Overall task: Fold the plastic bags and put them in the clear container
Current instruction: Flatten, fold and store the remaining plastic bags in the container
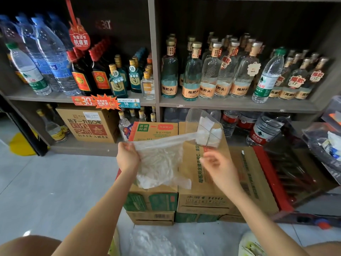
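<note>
Bag in the air: one clear plastic bag [160, 163]; it hangs in front of the boxes, and its top edge stretches right toward the container
Grip: the left hand [127, 156] pinches the bag's upper left corner with its fingers curled round the plastic
Free hand: the right hand [219, 169] is just right of the bag; its fingers are loose and spread, holding nothing, and it seems clear of the bag, though the blur makes this uncertain
Store: one clear container [192, 117]; upright on a box top, beyond the bag and between the two hands; folded bags [208, 133] lie inside, white, too packed to count
Support: cardboard boxes [203, 182]; two side by side on top, more beneath
Floor: one heap of plastic [153, 241] near the person
Behind: shelves [221, 104] crowded with bottles [190, 74]
</note>
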The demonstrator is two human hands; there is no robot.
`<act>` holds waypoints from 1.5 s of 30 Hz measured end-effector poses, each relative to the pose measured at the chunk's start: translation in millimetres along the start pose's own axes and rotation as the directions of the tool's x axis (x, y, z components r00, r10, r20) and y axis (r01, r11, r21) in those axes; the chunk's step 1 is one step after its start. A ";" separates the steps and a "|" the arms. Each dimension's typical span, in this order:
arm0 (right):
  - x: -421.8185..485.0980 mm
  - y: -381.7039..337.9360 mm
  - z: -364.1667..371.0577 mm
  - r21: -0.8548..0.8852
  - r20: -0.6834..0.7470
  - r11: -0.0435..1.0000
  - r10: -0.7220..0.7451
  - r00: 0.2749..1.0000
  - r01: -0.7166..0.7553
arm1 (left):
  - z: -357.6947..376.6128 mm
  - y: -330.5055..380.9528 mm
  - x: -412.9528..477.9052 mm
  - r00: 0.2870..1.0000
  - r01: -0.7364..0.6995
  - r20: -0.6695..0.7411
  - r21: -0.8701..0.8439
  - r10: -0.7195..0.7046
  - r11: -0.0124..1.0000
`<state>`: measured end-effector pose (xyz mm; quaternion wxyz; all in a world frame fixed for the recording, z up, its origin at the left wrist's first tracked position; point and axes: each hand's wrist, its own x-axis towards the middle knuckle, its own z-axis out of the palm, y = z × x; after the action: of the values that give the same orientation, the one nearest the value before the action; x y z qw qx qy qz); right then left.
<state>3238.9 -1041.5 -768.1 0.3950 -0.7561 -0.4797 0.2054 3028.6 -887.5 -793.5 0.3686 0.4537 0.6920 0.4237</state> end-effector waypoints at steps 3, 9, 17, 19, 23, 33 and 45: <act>-7.9 17.5 22.8 -0.185 0.231 0.983 0.027 0.972 0.017 | 6.1 1.4 11.5 0.990 0.070 0.118 0.059 -0.077 0.996; -4.2 41.9 64.1 -0.377 0.193 0.923 -0.006 0.981 0.080 | -24.9 -19.2 5.0 0.925 0.258 0.286 0.019 -0.252 0.966; -5.4 43.7 67.2 -0.196 0.131 0.980 0.010 0.991 0.016 | -43.6 -54.1 -29.0 0.833 0.328 0.479 -0.026 -0.277 0.944; -5.4 41.8 63.0 -0.144 0.141 0.989 0.041 0.989 -0.020 | -39.9 -49.7 -34.0 0.844 0.284 0.471 0.015 -0.257 0.959; -4.9 40.5 59.7 -0.059 0.155 0.996 0.081 0.985 -0.073 | -33.6 -44.4 -40.5 0.829 0.275 0.486 0.075 -0.276 0.958; 1.8 32.4 33.2 0.293 0.297 0.890 0.263 0.918 -0.349 | -51.1 -38.2 -30.8 0.858 0.374 0.447 -0.207 -0.253 0.904; 13.0 44.0 11.0 0.042 0.255 0.928 0.349 0.902 -0.370 | -65.1 -57.8 -10.7 0.895 0.316 0.354 -0.074 -0.272 0.946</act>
<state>3261.9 -1035.5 -808.8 0.3218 -0.7823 -0.3671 0.3869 2955.5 -927.3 -821.3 0.5705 0.3851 0.6499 0.3224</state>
